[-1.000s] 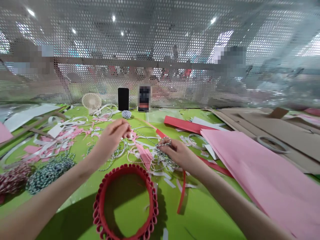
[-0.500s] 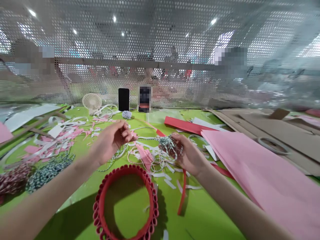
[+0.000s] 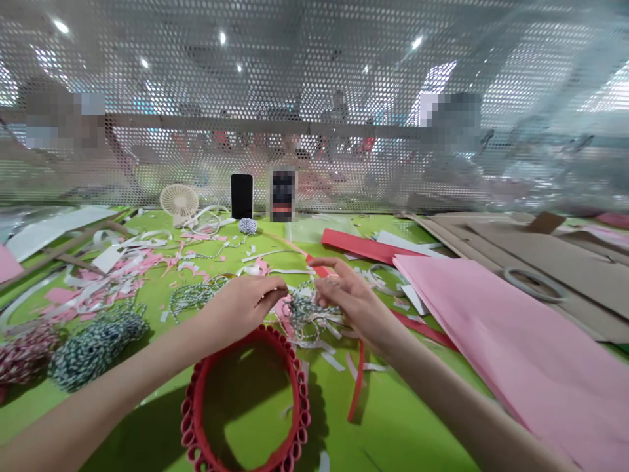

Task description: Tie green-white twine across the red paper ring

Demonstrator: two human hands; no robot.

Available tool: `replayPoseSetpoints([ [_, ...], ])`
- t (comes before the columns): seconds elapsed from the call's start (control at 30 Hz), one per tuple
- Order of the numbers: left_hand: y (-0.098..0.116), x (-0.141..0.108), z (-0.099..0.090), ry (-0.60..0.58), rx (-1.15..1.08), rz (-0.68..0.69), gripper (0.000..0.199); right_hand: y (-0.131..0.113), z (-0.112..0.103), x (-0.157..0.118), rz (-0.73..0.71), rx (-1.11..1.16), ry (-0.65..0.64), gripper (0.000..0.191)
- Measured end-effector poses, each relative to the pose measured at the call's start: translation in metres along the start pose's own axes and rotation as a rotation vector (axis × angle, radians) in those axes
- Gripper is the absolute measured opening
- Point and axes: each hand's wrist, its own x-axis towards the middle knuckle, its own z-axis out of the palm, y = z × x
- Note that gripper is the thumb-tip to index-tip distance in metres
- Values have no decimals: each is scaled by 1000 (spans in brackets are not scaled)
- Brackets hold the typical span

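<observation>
A loose tangle of green-and-white twine (image 3: 305, 313) lies between my hands, low over the scraps at the table's middle. My left hand (image 3: 253, 298) is closed, its thumb and fingertips pinched at the tangle's left edge. On the right side, my right hand (image 3: 346, 295) has its fingers curled at the twine, with the index finger bent above it. More of this twine (image 3: 196, 295) is spread behind my left forearm. Just in front of my hands stands a red ring (image 3: 200, 387) with small rolled loops around its outside.
Green-white (image 3: 98, 341) and red-white twine bundles (image 3: 27, 351) lie at left, beside pink and white scraps. A small fan (image 3: 179, 200), dark phone (image 3: 242, 196) and twine ball (image 3: 248, 226) stand behind. Pink sheets (image 3: 491, 314) and cardboard (image 3: 550, 262) cover the right.
My left hand has moved right and down to the twine tangle. My right hand has shifted slightly left, and the tangle sits lower and further left.
</observation>
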Motion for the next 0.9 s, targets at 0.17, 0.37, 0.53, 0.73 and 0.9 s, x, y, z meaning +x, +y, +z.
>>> replayPoseSetpoints([
  [0.17,7,-4,0,5,-3,-2,21,-7,11,-6,-124,-374,-82,15],
  [0.37,18,-7,1,38,-173,-25,18,-11,19,-13,-117,-539,-136,18],
  [0.53,20,-6,-1,91,-295,-69,16,-8,19,-13,-140,-517,-84,5],
  [0.73,14,-3,-1,147,-357,-143,17,1,12,-6,-40,14,-75,20],
  [0.9,13,-1,-5,125,-318,-180,18,1,9,-5,28,133,1,28],
])
